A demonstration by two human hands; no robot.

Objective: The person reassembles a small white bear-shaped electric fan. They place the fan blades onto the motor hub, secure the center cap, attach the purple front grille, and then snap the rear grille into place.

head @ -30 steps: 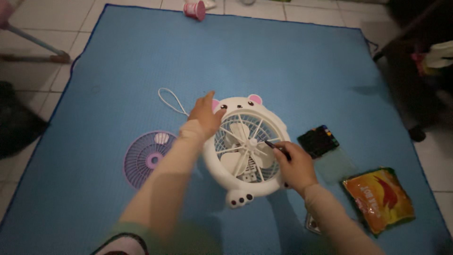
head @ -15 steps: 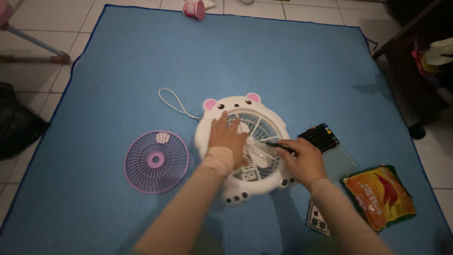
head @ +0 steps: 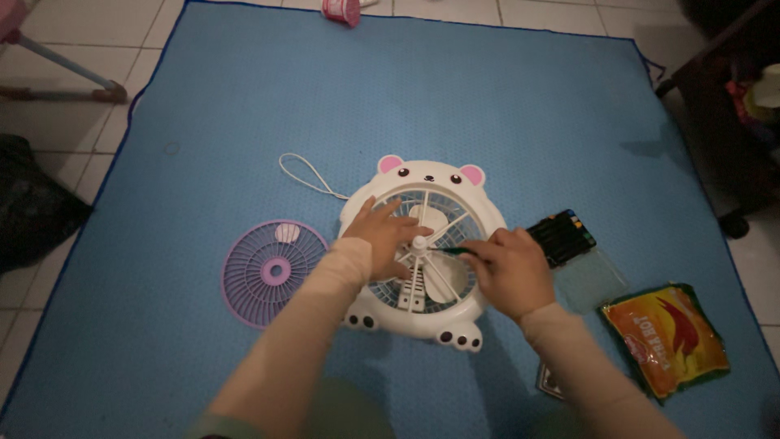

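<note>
Far left on the blue mat (head: 203,106) lies the purple grille (head: 275,271), flat and apart from everything else, with a white cord loop (head: 307,176) above it running toward the fan (head: 422,244). The fan, white with pink bear ears, lies face up in the middle of the mat, ears pointing away from the person and feet toward them. The left hand (head: 384,237) rests on the fan's left half, fingers spread flat across the blades and open rim, gripping nothing. The hub (head: 420,242) sits just right of those fingertips, between the two hands. The right hand (head: 508,268) is closed around a thin dark tool (head: 453,251), which lies nearly level, its tip pointing left at the hub and just short of it; that hand is the nearer to the hub by way of the tool. Further right lie a dark case (head: 562,236) of coloured tools, then an orange packet (head: 671,340).
</note>
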